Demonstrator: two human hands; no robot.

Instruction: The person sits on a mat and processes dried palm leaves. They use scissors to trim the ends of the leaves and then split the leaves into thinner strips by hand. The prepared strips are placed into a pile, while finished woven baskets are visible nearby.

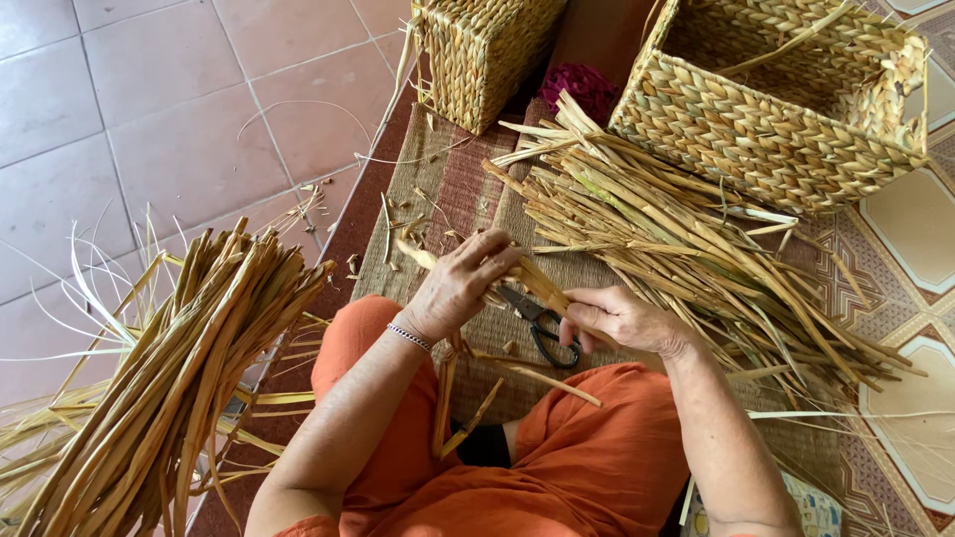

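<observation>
far out beyond the left hand's knuckles, a thick bundle of dried straw stalks (pixel 189 368) leans across the tiled floor (pixel 149 109), well apart from any finger. the left hand (pixel 460 283) sits over the woven mat (pixel 458 189), its fingers curled and pressed together around the near end of a flat dried strand (pixel 532 283), thumb underneath as far as one can tell. the strand runs from those fingertips across to the right hand (pixel 617 318), whose thumb and forefinger pinch its other part, the remaining fingers folded in. just below the strand, between the two sets of fingers, lie black-handled scissors (pixel 542 323) on the mat, not held, the loops close to the right thumb. past the right fingertips spreads a loose pile of cut stalks (pixel 696 259), and beyond that two woven baskets (pixel 776 109), one each side of a dark red cloth (pixel 580 88).

the strand looks very light, dry and papery, stiff along its length yet apt to split or crease if bent sharply; its surface seems rough enough not to slip. it would best be taken flat between thumb and finger pads, close to the working point, with both hands near each other so the span between them stays taut.
</observation>
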